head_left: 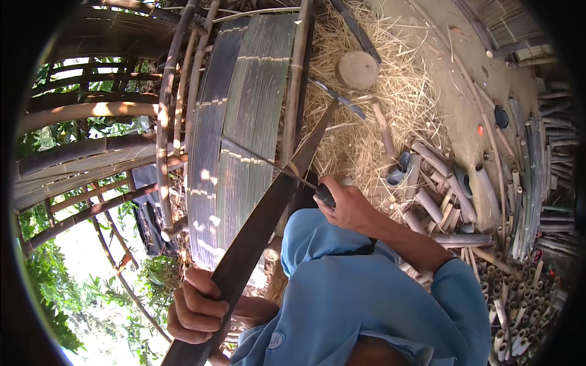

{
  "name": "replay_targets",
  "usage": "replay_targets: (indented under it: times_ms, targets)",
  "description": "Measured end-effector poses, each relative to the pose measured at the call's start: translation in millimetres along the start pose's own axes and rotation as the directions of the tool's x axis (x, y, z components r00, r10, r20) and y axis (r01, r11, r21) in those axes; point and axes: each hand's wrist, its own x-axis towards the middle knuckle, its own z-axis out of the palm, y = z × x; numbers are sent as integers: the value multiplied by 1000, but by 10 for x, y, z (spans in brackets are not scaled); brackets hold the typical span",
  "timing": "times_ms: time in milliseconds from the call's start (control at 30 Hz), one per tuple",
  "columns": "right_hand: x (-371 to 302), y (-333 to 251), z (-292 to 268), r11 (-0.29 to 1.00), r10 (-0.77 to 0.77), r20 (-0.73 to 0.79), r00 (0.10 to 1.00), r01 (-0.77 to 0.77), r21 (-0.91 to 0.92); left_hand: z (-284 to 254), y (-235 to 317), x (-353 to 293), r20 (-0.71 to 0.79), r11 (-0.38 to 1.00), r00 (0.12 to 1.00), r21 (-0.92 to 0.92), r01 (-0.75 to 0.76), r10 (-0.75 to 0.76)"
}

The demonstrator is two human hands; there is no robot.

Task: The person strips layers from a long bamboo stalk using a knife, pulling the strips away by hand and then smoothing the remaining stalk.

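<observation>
My left hand (pixel 198 308) is wrapped round the near end of a long, dark, flat strip of split bamboo (pixel 256 235). The strip slants up and away across my blue-clothed lap, and its far end rests toward the straw. In my right hand (pixel 347 206) is the black handle of a knife (pixel 253 154). Its long thin blade lies crosswise over the strip, pointing to the left, and seems to touch it. A small pale curl shows on the strip beside the blade.
Straw-like shavings (pixel 403 85) cover the ground ahead, with a round wood block (pixel 358 70), another blade (pixel 339 97) and a short stick (pixel 384 129). A slatted bamboo bench (pixel 256 91) runs along my left. Cut bamboo tubes (pixel 433 204) and stacked poles (pixel 531 183) lie to the right.
</observation>
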Motion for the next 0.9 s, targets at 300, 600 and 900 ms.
replay_targets:
  times_ms: [300, 600, 900]
  targets:
    - [455, 185, 40, 991, 86, -85, 993, -94, -97, -405, -151, 345, -25, 995, 996, 44, 91, -90]
    - [485, 1515, 94, 794, 558, -291, 777, -602, -85, -626, -524, 870, -634, 731, 773, 518, 443, -19]
    - [372, 2697, 182, 572, 811, -154, 564, -820, 6, -767, -622, 1456, -412, 849, 757, -83, 522, -506]
